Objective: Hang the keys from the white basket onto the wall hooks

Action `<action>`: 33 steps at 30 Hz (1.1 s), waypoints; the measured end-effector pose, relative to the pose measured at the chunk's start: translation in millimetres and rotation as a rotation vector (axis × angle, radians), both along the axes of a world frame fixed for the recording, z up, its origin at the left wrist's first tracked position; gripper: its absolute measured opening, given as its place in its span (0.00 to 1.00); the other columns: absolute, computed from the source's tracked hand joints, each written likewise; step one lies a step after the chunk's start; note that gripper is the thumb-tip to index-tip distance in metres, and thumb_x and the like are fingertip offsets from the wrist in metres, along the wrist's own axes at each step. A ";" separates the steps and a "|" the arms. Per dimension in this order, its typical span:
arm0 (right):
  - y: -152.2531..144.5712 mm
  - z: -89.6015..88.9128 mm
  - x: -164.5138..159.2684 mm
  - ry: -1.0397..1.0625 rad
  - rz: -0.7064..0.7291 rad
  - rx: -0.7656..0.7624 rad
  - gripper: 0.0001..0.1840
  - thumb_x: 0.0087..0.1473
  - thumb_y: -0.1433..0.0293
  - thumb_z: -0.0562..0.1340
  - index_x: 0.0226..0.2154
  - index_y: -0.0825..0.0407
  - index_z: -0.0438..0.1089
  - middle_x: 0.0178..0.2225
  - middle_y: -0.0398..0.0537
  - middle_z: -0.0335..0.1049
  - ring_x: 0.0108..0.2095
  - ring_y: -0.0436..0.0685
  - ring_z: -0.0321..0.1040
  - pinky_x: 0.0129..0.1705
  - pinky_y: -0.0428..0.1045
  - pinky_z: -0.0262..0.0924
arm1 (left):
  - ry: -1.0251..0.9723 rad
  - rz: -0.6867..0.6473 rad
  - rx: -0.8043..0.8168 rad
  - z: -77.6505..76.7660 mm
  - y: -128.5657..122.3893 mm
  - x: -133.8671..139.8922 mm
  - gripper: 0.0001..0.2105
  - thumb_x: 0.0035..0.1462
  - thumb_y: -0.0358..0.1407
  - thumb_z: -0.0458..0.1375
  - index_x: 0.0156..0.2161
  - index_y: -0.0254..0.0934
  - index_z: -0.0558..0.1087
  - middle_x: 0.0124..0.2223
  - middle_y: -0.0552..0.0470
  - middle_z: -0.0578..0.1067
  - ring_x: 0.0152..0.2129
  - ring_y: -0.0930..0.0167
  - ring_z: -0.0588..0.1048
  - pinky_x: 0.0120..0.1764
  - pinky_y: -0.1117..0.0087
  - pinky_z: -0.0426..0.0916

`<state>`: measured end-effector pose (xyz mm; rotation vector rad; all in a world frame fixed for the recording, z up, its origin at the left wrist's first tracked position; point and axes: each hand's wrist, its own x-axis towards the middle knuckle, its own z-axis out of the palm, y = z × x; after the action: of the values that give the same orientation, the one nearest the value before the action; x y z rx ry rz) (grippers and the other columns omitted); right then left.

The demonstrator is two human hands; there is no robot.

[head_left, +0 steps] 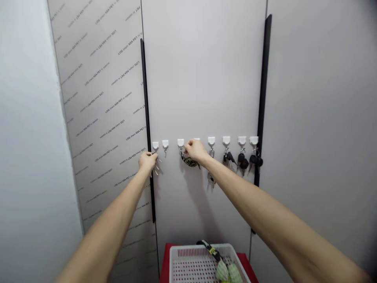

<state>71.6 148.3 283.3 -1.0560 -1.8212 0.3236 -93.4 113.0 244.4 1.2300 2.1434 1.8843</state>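
My left hand [147,161] is closed on a bunch of keys [156,168] just under the leftmost white hook [155,145]; I cannot tell if the bunch hangs on that hook. Beside it, a small key [165,152] dangles from the second hook [165,143]. My right hand [196,150] pinches at the ring of a keychain with a round dark-and-yellow fob [190,161], right below the third hook [180,142]. The fingers partly cover this ring, and the hand hides most of the hook behind it.
More key bunches [243,162] hang from white hooks [226,140] to the right on the pale cabinet door [203,86]. Long black handles [264,78] run down both door edges. Below, a white plastic basket [173,267] with a lanyard [212,251] and a pale green item rests on something red [165,255].
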 end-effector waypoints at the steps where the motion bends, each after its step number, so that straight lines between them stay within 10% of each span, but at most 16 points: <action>1: 0.8 4.1 -2.1 0.011 -0.043 0.041 0.06 0.39 0.72 0.50 0.18 0.54 0.59 0.19 0.45 0.63 0.20 0.47 0.59 0.23 0.43 0.52 | 0.034 0.022 0.000 7.6 -4.5 -4.0 0.07 0.32 0.34 0.52 0.24 0.37 0.64 0.21 0.51 0.68 0.23 0.68 0.68 0.26 0.71 0.59; 6: -10.3 32.2 -28.1 -0.147 -0.061 0.223 0.06 0.39 0.73 0.51 0.19 0.54 0.62 0.21 0.46 0.64 0.24 0.49 0.59 0.27 0.44 0.51 | 0.242 0.100 0.075 52.8 -26.0 -7.9 0.09 0.31 0.32 0.52 0.25 0.37 0.65 0.20 0.54 0.66 0.22 0.70 0.66 0.26 0.71 0.58; 9: -24.4 20.6 -34.4 -0.268 0.160 0.334 0.05 0.39 0.73 0.51 0.20 0.55 0.62 0.20 0.43 0.63 0.23 0.47 0.58 0.26 0.42 0.51 | 0.277 -0.067 0.120 47.3 -32.7 8.1 0.09 0.30 0.31 0.52 0.25 0.36 0.65 0.18 0.57 0.64 0.18 0.74 0.64 0.23 0.75 0.57; 12: -34.0 -31.7 -21.1 -0.274 0.276 0.226 0.05 0.38 0.75 0.51 0.19 0.56 0.61 0.18 0.42 0.62 0.20 0.46 0.56 0.24 0.41 0.50 | 0.158 -0.327 0.046 -6.9 -38.5 33.9 0.08 0.30 0.30 0.51 0.24 0.36 0.63 0.16 0.59 0.62 0.14 0.77 0.61 0.19 0.77 0.55; 19: -59.0 -217.4 27.8 -0.257 0.246 -0.373 0.12 0.38 0.79 0.47 0.24 0.56 0.64 0.17 0.41 0.63 0.16 0.44 0.55 0.19 0.39 0.48 | -0.359 -0.648 -0.194 -194.7 -61.0 98.7 0.04 0.32 0.28 0.48 0.20 0.37 0.58 0.17 0.59 0.62 0.17 0.77 0.63 0.22 0.77 0.58; 23: -69.2 -243.9 45.4 -0.315 0.243 -0.388 0.12 0.36 0.79 0.48 0.22 0.55 0.66 0.21 0.44 0.66 0.22 0.47 0.60 0.23 0.41 0.51 | -0.349 -0.713 -0.328 -242.9 -66.7 108.3 0.05 0.32 0.25 0.47 0.18 0.37 0.58 0.18 0.58 0.64 0.20 0.75 0.65 0.25 0.75 0.58; 27: -57.2 -173.6 75.0 -0.069 0.205 -0.137 0.11 0.39 0.75 0.49 0.27 0.55 0.64 0.26 0.46 0.66 0.27 0.48 0.60 0.30 0.43 0.54 | -0.169 -0.691 -0.389 -213.5 -60.3 102.1 0.07 0.31 0.25 0.49 0.23 0.35 0.62 0.25 0.53 0.68 0.28 0.71 0.66 0.32 0.73 0.59; 33: -18.2 -60.0 123.9 0.150 -0.341 0.314 0.19 0.38 0.69 0.53 0.38 0.54 0.57 0.37 0.51 0.60 0.37 0.54 0.57 0.39 0.49 0.50 | 0.019 -0.597 -0.093 -90.4 -12.7 138.4 0.13 0.36 0.33 0.53 0.32 0.32 0.63 0.36 0.44 0.67 0.34 0.70 0.66 0.38 0.71 0.58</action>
<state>195.6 130.2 223.2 -1.0637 -1.4678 -0.0851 45.0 100.3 154.0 1.6317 1.5881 1.5002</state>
